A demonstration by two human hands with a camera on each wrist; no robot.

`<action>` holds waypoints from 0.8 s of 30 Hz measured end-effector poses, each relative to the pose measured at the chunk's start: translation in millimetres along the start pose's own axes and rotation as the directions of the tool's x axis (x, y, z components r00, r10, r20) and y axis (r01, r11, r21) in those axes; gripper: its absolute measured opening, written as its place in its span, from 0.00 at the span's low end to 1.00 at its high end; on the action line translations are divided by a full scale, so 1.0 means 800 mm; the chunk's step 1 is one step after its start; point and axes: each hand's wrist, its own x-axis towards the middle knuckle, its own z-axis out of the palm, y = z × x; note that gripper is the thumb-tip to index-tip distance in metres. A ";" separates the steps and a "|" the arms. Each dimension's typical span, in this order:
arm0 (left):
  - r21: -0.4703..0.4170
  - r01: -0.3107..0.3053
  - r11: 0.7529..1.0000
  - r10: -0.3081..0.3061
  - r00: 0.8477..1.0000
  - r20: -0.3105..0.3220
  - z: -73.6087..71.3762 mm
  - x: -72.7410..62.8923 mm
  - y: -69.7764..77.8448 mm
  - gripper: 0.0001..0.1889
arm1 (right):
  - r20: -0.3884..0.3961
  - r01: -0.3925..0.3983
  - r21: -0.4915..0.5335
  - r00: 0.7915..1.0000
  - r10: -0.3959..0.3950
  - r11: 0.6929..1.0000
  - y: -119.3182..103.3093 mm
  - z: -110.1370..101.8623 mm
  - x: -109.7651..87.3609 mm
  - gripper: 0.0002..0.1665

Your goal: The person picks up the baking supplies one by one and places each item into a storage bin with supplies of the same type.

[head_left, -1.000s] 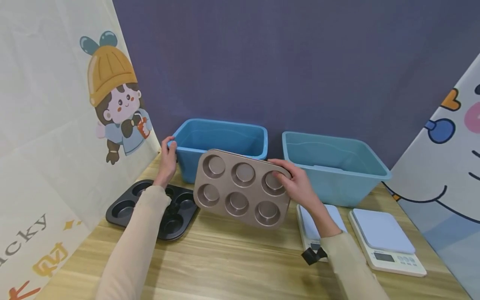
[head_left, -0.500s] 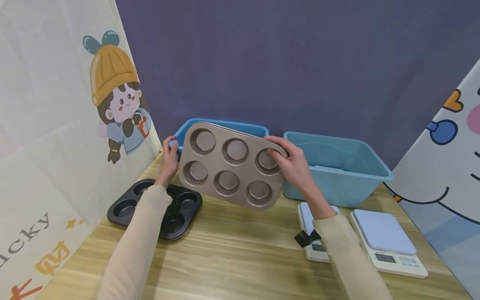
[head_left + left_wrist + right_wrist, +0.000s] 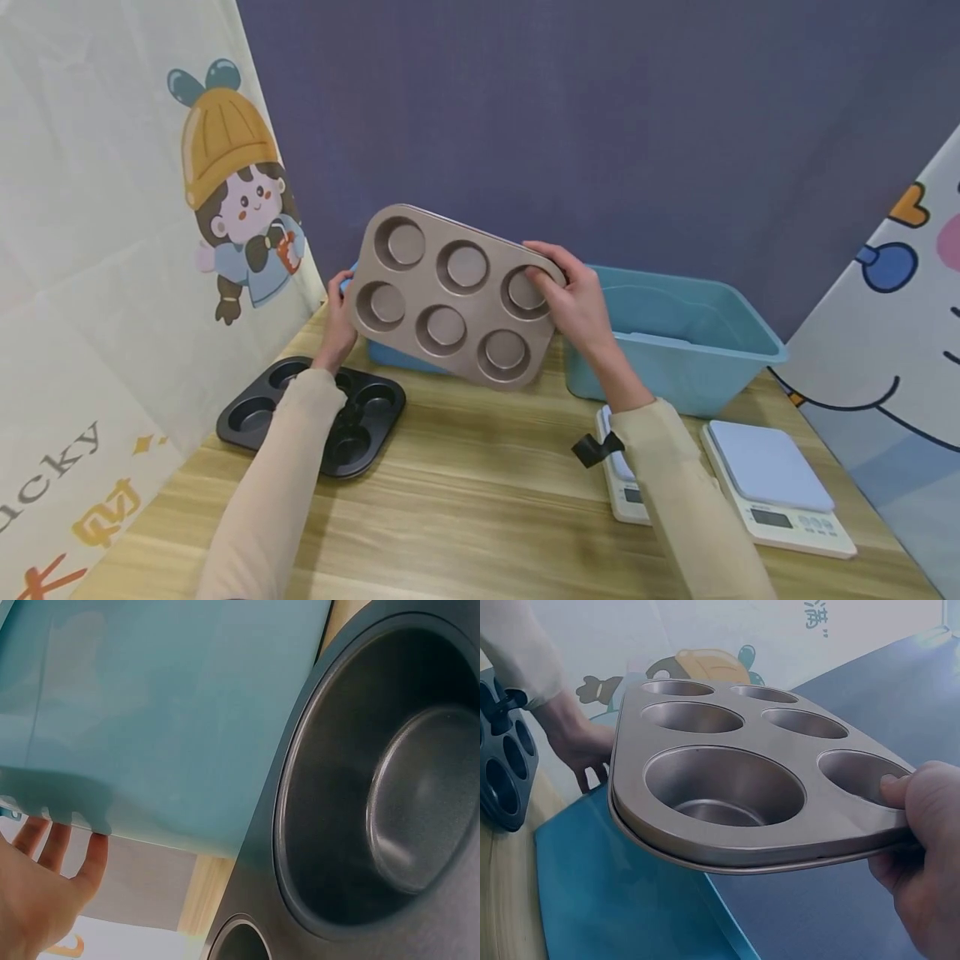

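A bronze-coloured muffin tin (image 3: 453, 296) with several round cups hangs tilted in the air, its cups facing me. My right hand (image 3: 572, 296) grips its upper right corner, the thumb inside a cup, as the right wrist view also shows. Behind the tin stands a blue plastic bin (image 3: 405, 357), mostly hidden in the head view. At that bin's left rim my left hand (image 3: 339, 325) holds on; in the left wrist view several of its fingers (image 3: 91, 862) touch the bin's edge. Below my left forearm a black muffin tin (image 3: 378, 408) lies on the table.
To the right stands a teal bin (image 3: 645, 375) with a pale edge of something inside. Two white kitchen scales lie before it: one (image 3: 772, 467) in full view, the other (image 3: 626, 492) partly behind my right sleeve. A dark blue backdrop (image 3: 570, 125) rises behind.
My right hand has raised the bronze muffin tin and moved it left, tilting it further, so it covers more of the blue bin. The left hand has stayed on the bin's rim.
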 end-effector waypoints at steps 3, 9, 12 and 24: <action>0.028 -0.016 0.999 0.016 1.000 -0.007 0.001 -0.002 0.001 0.21 | 0.005 0.002 0.016 1.000 -0.002 1.000 0.018 0.005 0.012 0.20; 0.057 -0.010 0.998 0.010 1.000 -0.004 0.002 -0.003 0.003 0.23 | 0.001 0.007 0.043 1.000 -0.007 0.999 0.041 0.012 0.033 0.20; 0.073 0.007 0.997 -0.006 1.000 -0.009 0.002 -0.003 0.005 0.24 | 0.001 0.018 0.051 1.000 -0.018 0.999 0.042 0.012 0.039 0.19; 0.212 0.048 0.976 -0.043 0.999 -0.031 -0.006 0.016 -0.031 0.28 | -0.057 -0.070 0.134 0.995 0.078 0.989 0.058 0.013 0.066 0.21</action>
